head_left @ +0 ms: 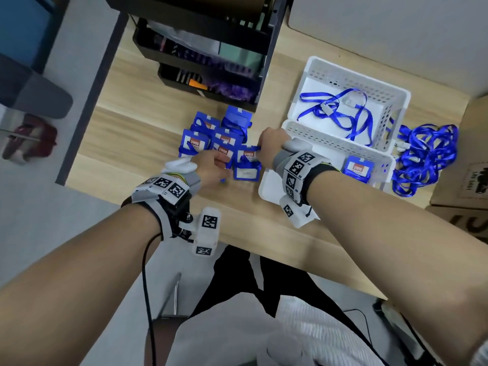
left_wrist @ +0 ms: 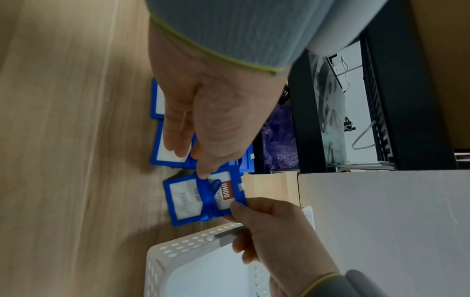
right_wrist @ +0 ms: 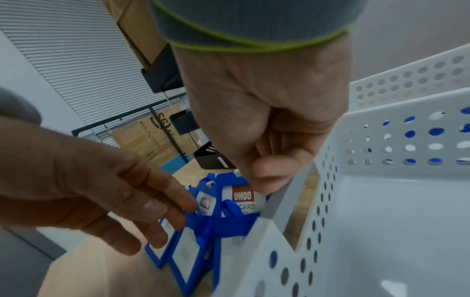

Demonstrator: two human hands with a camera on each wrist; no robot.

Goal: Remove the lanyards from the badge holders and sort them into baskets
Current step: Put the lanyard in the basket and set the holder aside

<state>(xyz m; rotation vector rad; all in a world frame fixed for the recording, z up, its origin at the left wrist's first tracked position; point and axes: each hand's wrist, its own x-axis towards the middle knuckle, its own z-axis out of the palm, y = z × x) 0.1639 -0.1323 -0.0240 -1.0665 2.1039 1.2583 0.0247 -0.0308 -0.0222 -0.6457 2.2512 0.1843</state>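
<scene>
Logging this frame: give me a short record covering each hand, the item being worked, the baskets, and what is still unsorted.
Right hand: pinches the edge of a blue badge holder
Left hand: fingers straight, one tip on the lanyard wrapped round that holder
Far basket: loose blue lanyards inside
Near basket: one bare holder inside
Unsorted pile: more holders on the table, lanyards wrapped on them
Lanyard heap: on the table beside the baskets

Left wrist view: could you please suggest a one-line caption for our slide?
Right hand pinches a blue badge holder while left hand touches the lanyard wrapped around it, beside a white basket.
</scene>
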